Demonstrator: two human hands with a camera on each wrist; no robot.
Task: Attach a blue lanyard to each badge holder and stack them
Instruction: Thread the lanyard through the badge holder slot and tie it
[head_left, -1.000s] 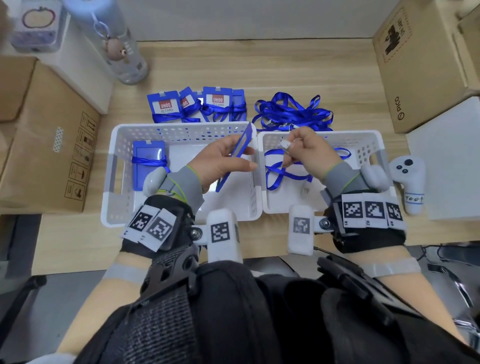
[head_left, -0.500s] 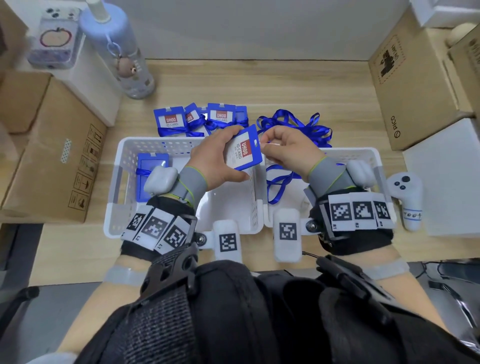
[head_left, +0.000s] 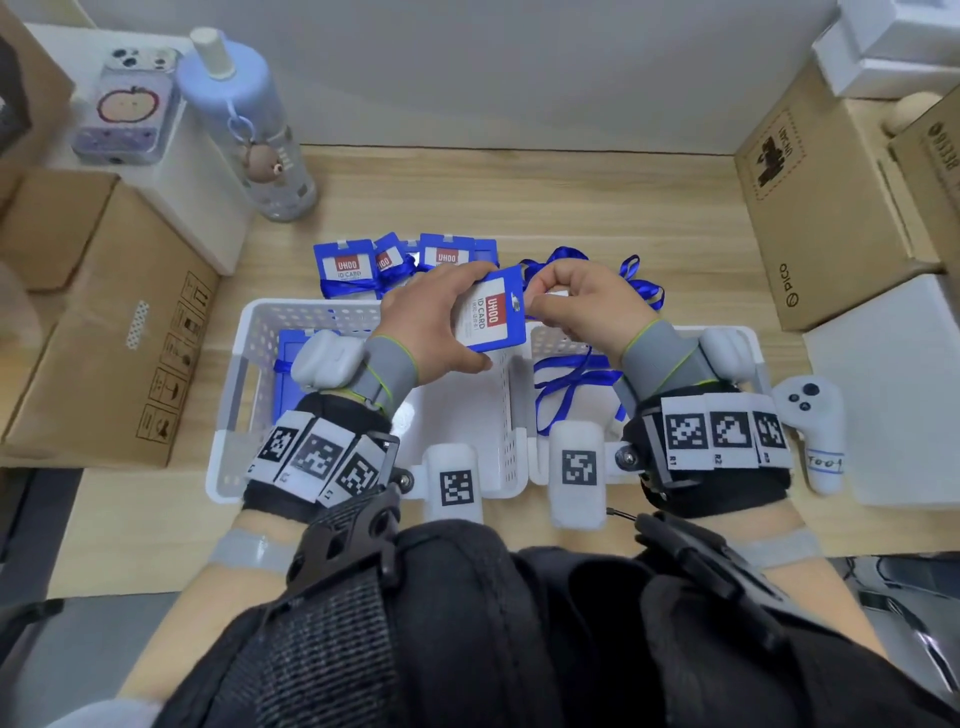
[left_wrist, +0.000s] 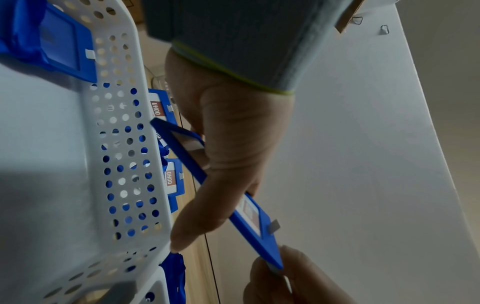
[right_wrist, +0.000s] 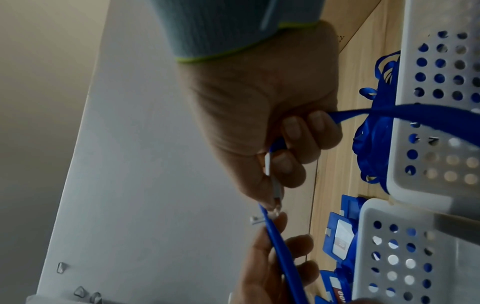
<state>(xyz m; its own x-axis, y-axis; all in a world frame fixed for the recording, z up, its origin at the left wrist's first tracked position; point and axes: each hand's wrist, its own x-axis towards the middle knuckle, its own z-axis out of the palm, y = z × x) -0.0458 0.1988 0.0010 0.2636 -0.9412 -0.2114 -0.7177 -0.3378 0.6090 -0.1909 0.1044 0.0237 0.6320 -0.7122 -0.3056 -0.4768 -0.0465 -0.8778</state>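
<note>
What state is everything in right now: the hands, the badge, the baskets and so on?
Left hand: grips the badge holder, raised over the baskets.
Right hand: pinches the lanyard clip at the holder's top edge.
Lanyard: trails into the right basket.
Left basket: one wrapped badge inside.
Finished badges: piled on the table.

The right hand (head_left: 582, 306) has brought the lanyard clip (right_wrist: 267, 164) to the badge holder (head_left: 491, 317).

Pale lilac plastic bottle with bear charm (head_left: 249, 140) at 11 o'clock, beside apple-print phone case (head_left: 127, 106). Brown cardboard boxes: one at 9 o'clock (head_left: 109, 332), one at 2 o'clock (head_left: 826, 208). White handheld controller (head_left: 813, 426) at 3 o'clock.
</note>
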